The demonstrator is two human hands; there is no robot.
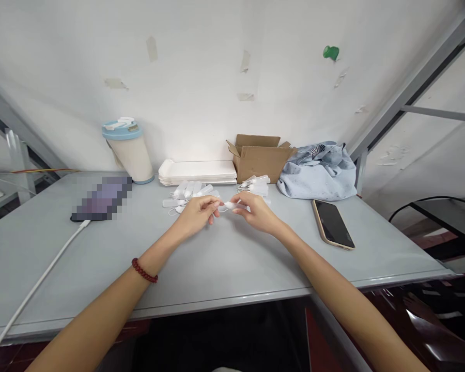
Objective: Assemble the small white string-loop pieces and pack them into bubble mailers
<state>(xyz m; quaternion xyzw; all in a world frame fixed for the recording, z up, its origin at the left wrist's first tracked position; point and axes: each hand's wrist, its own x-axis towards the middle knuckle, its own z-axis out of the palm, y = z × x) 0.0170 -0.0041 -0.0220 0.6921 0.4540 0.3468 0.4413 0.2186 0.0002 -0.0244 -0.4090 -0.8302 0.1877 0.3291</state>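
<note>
Both my hands meet above the middle of the grey table point(225, 263). My left hand point(197, 212) and my right hand point(256, 211) each pinch one end of a small white plastic piece point(229, 205) held between them. Right behind my hands lies a pile of similar small white plastic parts point(189, 192), and a second smaller cluster point(256, 182) sits by the cardboard box. A red bead bracelet point(144, 270) is on my left wrist.
A stack of white trays point(197, 172), an open cardboard box point(260, 156) and a light blue cloth bag point(318, 173) line the wall. A lidded cup point(128, 150) stands at back left. One phone point(333, 225) lies right; another point(101, 200) on a white cable point(39, 287) lies left.
</note>
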